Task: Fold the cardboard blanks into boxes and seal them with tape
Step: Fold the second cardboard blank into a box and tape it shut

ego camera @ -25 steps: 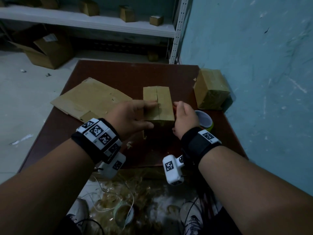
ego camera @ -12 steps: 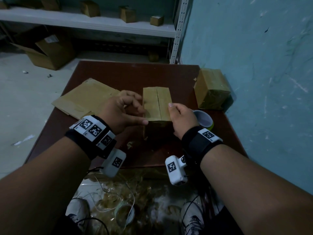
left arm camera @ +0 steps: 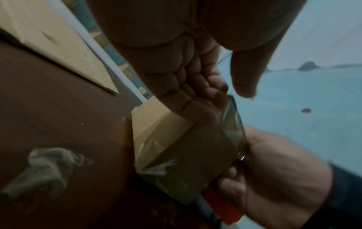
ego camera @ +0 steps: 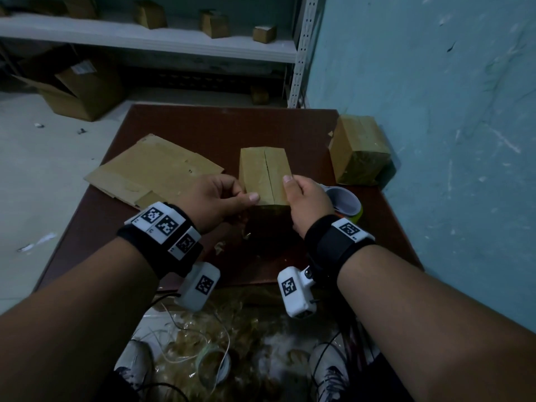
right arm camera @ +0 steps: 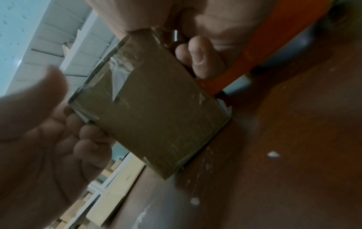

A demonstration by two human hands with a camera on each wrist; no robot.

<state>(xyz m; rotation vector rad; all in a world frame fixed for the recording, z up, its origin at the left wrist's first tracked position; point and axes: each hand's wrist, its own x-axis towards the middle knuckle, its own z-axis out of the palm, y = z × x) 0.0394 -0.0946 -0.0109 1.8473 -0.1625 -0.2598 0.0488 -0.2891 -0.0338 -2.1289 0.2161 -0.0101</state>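
A small cardboard box [ego camera: 265,172] stands on the brown table [ego camera: 203,126], its two top flaps meeting at a middle seam. My left hand [ego camera: 232,195] grips its left side, fingers curled against it and thumb on the near top edge. On the other side my right hand [ego camera: 301,195] holds it with the thumb over the top right edge. In the right wrist view, clear tape shows on the box's [right arm camera: 152,116] near face, and my right fingers [right arm camera: 201,58] curl behind it. The left wrist view shows the box [left arm camera: 186,155] under my left fingers [left arm camera: 195,100].
A tape roll [ego camera: 345,203] lies just right of my right hand. A finished box [ego camera: 358,150] sits at the table's right edge by the blue wall. Flat cardboard blanks [ego camera: 153,169] lie to the left. Tape scraps litter the near table edge and the floor below.
My left hand has slid off the top of the box and down to its left side. My right thumb has come up onto the top right edge.
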